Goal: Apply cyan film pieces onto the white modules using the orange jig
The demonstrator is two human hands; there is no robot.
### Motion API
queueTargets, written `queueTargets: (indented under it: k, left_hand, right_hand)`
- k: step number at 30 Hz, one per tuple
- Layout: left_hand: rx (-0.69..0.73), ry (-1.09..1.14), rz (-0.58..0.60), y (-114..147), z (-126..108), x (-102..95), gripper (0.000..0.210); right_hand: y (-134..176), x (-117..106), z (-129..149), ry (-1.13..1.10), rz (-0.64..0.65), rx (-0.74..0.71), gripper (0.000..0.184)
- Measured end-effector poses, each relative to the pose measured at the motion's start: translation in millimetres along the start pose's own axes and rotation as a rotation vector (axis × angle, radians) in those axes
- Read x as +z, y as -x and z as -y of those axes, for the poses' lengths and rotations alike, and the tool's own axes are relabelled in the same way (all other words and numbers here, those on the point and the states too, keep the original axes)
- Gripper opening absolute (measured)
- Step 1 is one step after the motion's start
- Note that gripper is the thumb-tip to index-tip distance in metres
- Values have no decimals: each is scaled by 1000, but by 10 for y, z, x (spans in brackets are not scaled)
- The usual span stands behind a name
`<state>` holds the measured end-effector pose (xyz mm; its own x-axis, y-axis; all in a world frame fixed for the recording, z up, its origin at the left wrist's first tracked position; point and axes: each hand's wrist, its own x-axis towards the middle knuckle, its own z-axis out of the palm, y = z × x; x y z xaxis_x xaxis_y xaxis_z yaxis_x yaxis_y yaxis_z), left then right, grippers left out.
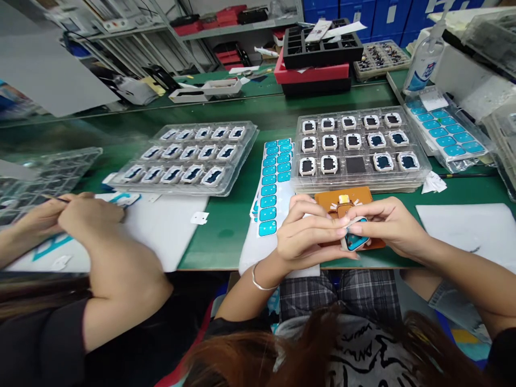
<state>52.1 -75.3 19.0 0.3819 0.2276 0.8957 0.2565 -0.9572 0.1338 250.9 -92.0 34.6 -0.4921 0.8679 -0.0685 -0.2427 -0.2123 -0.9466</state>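
I'm pinching one case between left hand and right hand, fingers narrow, right thumb lying on its blue face, above one orange block. Out there, front tray is carrying fourteen cases; left tray, fifteen.

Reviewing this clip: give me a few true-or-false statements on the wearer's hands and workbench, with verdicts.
1. The wearer's left hand and right hand both hold the white-rimmed case. True.
2. The orange pad lies beyond the right tray. False: the orange pad lies on the near side of the right tray.
3. The sheet of blue pieces lies between the left tray and the right tray. True.
4. The wearer's left wrist is bare. False: it wears a thin bangle.
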Motion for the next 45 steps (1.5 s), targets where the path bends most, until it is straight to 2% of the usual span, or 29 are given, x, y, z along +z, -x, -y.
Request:
queueTargets:
  k: [7,12,16,18,22,32,38,45]
  left_hand:
    - [-6,10,-12,9,-10,8,43]
    - [-39,79,-2,15,4,47,43]
    - [-256,253,-68,46,46,97,52]
    - [-363,340,-111,69,72,108,50]
    - [-433,443,-147,99,106,98,42]
    - [-433,468,-144,91,83,77,43]
    - [-388,456,-111,69,63,73,46]
    - [-344,384,-103,57,46,81,45]
  right_hand:
    - [-9,0,-5,19,-12,2,15]
    - [-20,4,26,-23,26,81,18]
    - [-30,-25,69,-20,110,135,26]
    - [-27,-44,88,-24,162,121,29]
    - [-5,-70,94,-78,219,106,44]
    - [8,-38,85,-149,184,166,42]
    - [5,-10,41,-211,69,192,36]
    - [5,4,2,-119,3,165,42]
